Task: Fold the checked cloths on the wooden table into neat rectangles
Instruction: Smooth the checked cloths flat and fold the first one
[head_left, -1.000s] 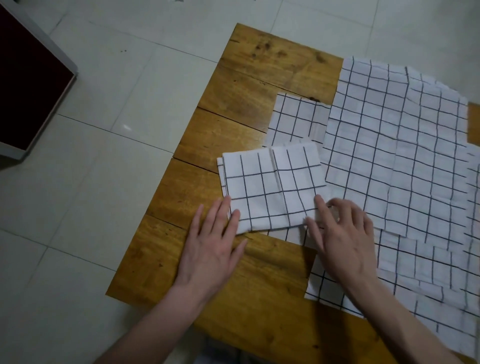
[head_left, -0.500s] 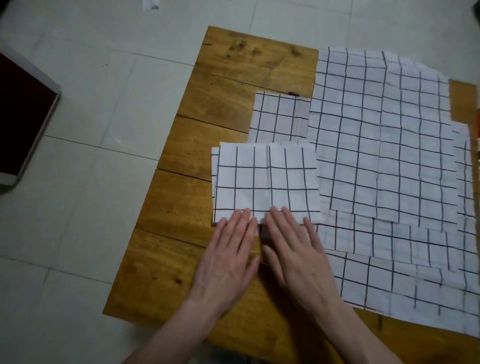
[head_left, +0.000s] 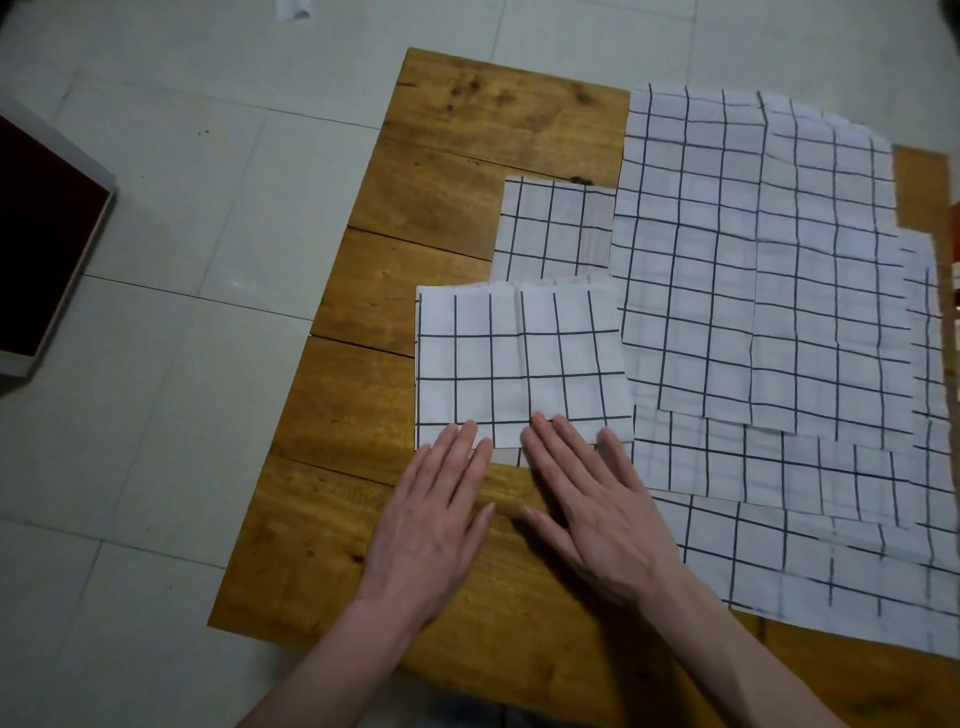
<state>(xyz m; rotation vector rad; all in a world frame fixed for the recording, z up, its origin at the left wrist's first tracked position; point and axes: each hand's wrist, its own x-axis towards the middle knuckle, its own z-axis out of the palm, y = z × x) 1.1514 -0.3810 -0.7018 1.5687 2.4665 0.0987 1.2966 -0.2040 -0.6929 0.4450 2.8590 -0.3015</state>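
Observation:
A folded white cloth with black checks (head_left: 519, 364) lies as a rectangle on the wooden table (head_left: 467, 156), near its left side. My left hand (head_left: 434, 514) and my right hand (head_left: 597, 514) lie flat and side by side, fingers together, with the fingertips pressing the cloth's near edge. Neither hand grips anything. Behind the folded cloth sits another folded checked piece (head_left: 550, 228). Several unfolded checked cloths (head_left: 753, 260) overlap across the right half of the table.
The table's left and near edges drop to a pale tiled floor (head_left: 182, 415). A dark red panel with a pale frame (head_left: 41, 260) stands on the floor at far left. A white scrap (head_left: 293, 8) lies on the tiles at the top.
My hands came together from the cloth's two near corners to the middle of its near edge. The folded cloth turned from skewed to square with the table.

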